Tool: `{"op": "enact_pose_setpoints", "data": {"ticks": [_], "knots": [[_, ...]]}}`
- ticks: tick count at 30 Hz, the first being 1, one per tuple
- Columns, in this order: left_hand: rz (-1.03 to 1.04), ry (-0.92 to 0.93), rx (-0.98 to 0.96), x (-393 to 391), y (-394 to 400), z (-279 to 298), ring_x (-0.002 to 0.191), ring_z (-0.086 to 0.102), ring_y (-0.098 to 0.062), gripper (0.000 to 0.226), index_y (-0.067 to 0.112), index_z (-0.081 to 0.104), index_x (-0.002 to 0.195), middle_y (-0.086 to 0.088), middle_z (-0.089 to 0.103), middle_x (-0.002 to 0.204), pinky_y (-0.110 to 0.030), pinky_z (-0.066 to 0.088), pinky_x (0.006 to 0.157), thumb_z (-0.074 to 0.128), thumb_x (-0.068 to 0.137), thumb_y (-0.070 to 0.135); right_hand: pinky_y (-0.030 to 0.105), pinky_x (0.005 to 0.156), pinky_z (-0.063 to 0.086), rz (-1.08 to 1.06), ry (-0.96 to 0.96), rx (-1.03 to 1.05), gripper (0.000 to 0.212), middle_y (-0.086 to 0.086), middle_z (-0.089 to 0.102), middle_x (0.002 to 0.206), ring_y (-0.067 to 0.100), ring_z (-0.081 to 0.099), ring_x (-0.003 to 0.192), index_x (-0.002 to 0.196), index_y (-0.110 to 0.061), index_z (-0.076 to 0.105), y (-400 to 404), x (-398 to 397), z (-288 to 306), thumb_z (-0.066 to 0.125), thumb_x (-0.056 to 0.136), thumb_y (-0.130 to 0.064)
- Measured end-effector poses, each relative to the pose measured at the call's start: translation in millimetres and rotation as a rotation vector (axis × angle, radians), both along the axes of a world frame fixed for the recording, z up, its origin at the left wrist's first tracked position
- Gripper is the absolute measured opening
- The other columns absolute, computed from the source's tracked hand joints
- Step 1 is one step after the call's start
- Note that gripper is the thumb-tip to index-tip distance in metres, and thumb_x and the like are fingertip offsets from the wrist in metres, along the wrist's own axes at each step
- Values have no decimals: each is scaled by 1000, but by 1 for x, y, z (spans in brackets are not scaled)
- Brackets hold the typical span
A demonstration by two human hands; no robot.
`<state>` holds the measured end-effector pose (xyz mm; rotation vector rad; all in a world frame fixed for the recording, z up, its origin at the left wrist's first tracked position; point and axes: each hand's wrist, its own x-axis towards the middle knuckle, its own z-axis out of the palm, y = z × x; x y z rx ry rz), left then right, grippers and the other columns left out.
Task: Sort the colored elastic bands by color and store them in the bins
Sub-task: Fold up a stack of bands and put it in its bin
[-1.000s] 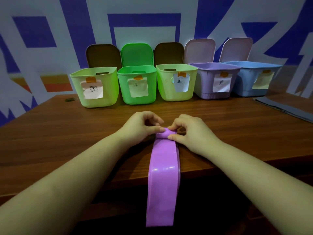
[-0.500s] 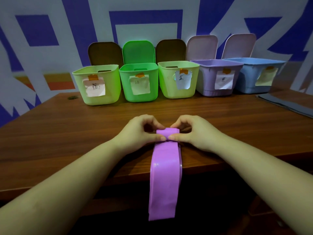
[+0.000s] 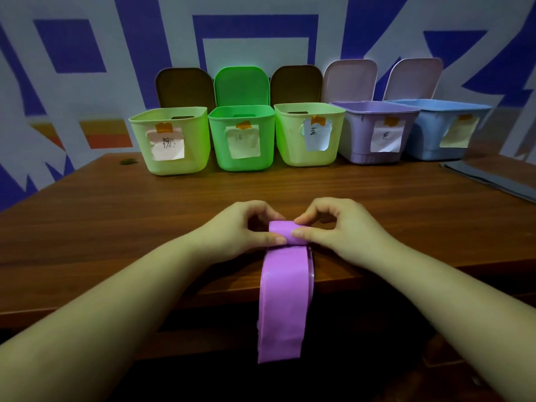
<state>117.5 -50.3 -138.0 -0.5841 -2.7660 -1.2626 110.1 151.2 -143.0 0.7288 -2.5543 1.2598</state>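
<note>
While both hands pinch the rolled-up end of the purple band (image 3: 285,285) on the wooden table (image 3: 116,227), the left hand (image 3: 240,227) grips it from one side and the right hand (image 3: 342,227) from the other, fingers curled. The band's loose length hangs over the table's near edge, well short of the five open bins (image 3: 377,132) lined along the table's far edge, each with a paper label

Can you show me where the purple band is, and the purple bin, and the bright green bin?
purple band (image 3: 285,300): head view, on its hanging strip.
purple bin (image 3: 359,140): head view, on its front wall.
bright green bin (image 3: 220,146): head view, on its front wall.
</note>
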Motion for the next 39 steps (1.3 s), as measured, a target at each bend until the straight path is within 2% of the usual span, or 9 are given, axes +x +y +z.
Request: {"op": "enact_pose_setpoints", "data": {"ticks": [5,11,13,17,21,24,28,32,39], "knots": [[-30,78,74,10,-2,-6,99,64,-13,29,30,62,85,0,70,103,-30,49,93,81,69,15,26,95,45,26,-109,167,41,-9,66,111,6,59,105,110,-25,66,-3,1,5,78,73,-34],[7,37,247,15,3,-6,81,64,-2,7,20,68,79,5,71,85,-15,48,78,74,76,17,27,90,46,50,-79,120,27,-14,66,103,4,59,99,93,-32,64,-1,13,-3,80,71,-29],[12,19,227,14,4,-6,81,62,1,13,23,66,83,8,69,87,-14,47,78,75,75,18,27,91,46,39,-60,106,27,-16,67,102,1,59,99,90,-35,64,0,15,-5,81,70,-31],[-32,-112,160,18,3,-9,100,61,1,32,23,61,111,9,66,111,-18,47,92,71,80,24,17,82,45,66,-104,52,15,-17,69,93,-4,60,91,83,-35,67,3,19,4,76,72,-38],[-63,-63,171,28,2,-10,95,64,-4,30,17,64,104,4,69,105,-19,49,87,75,76,18,8,76,44,84,-162,9,20,-11,68,94,-5,60,84,86,-27,66,-1,16,5,79,71,-26],[-67,-31,208,33,1,-13,99,65,-8,32,21,64,98,2,70,106,-21,50,89,78,69,22,24,95,46,92,-225,56,30,-10,68,104,3,61,98,100,-24,68,0,19,-2,78,72,-33],[-68,-45,239,37,-1,-13,98,65,-6,33,21,66,97,4,71,104,-20,50,88,78,67,30,36,96,46,71,-164,119,29,-10,68,104,7,61,99,99,-30,66,-1,25,-10,73,75,-44],[-92,-135,356,43,1,-14,94,66,-5,32,16,66,98,5,72,99,-19,52,83,71,68,28,42,95,45,27,-124,142,51,-11,63,107,15,56,107,102,-44,54,-1,35,-22,55,59,-72],[16,-167,315,52,8,-13,99,65,-11,34,19,57,111,0,68,106,-25,52,88,70,80,18,34,108,30,-73,14,202,38,-8,58,119,17,44,120,119,-28,50,-6,49,-23,58,86,-47]]}}
